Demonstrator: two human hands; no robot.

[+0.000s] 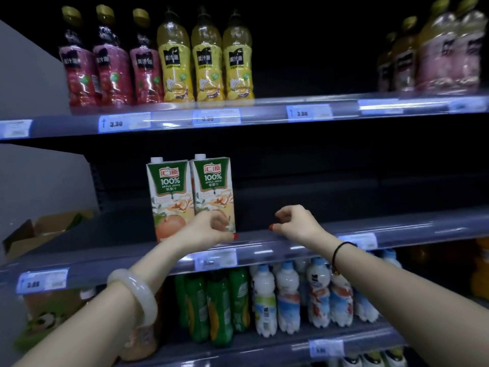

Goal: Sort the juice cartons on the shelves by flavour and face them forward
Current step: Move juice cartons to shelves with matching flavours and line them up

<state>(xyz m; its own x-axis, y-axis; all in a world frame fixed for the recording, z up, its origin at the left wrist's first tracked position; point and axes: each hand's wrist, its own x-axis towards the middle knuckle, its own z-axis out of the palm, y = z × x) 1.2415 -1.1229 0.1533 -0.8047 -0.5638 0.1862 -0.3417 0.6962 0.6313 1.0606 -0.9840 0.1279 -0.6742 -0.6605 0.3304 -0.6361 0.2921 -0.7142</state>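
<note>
Two apple juice cartons stand side by side, fronts forward, on the middle shelf (412, 230).
Left hand (211, 229) overlaps the lower front of the right carton (213, 186), beside the left carton (169, 197); fingers curled, grip unconfirmed. Right hand (296, 221) hovers just right of the cartons, loosely curled, holding nothing.

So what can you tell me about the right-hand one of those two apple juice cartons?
The right apple juice carton is a tall paperboard box with a white screw cap, a green upper panel reading 100% Apple Juice, and a pale lower half with fruit artwork. It stands upright, front facing out, on the middle shelf, touching its twin carton. The left hand hides its lower corner; contact is unclear.
</note>
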